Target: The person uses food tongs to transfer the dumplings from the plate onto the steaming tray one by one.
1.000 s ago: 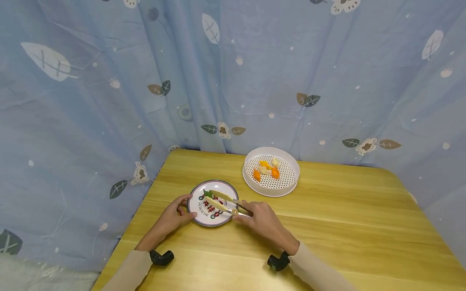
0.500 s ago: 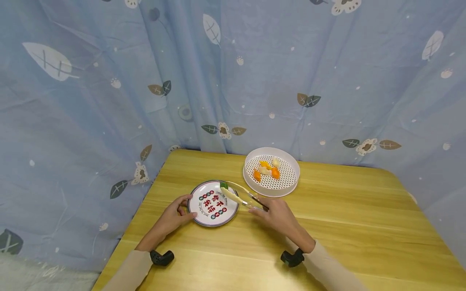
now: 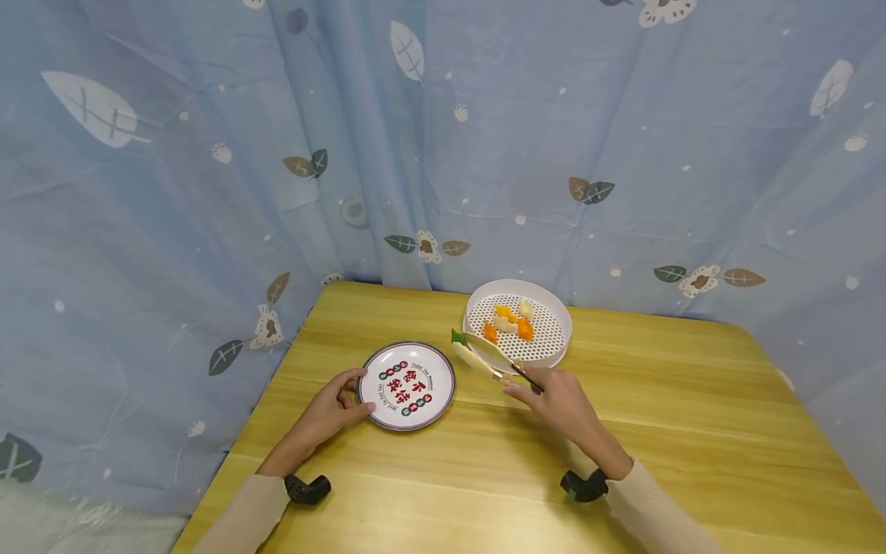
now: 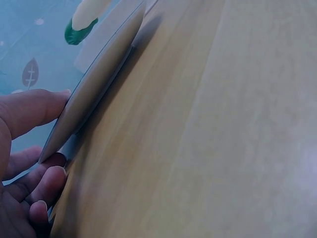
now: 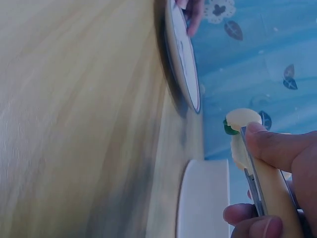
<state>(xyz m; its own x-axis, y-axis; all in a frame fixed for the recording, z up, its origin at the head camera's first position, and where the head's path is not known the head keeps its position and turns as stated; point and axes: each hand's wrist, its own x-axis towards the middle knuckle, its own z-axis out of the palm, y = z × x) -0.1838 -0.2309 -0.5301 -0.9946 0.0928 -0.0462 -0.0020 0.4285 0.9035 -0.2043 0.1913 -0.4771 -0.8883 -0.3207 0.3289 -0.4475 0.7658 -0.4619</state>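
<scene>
In the head view, my left hand [image 3: 331,408] holds the near-left rim of a round white plate [image 3: 438,377] printed with red characters, thumb over the edge and fingers beneath. The left wrist view shows this grip from the side, the plate [image 4: 94,84] resting on or just above the wood. My right hand [image 3: 564,402] grips a pair of tongs [image 3: 491,354] with pale tips and a metal part. A small green leafy piece [image 3: 458,337] is at the tips, held just left of a white perforated basket [image 3: 547,327]. Its lower part is hidden by the tongs.
Inside the basket lie several orange, yellow and whitish pieces [image 3: 524,329]. The wooden table [image 3: 657,400] reaches back to a blue patterned curtain [image 3: 512,138] behind the basket and along the left side.
My right hand has lifted the green leafy piece off the plate with the tongs and carried it right and back to the basket's left edge. The left hand stays on the plate.
</scene>
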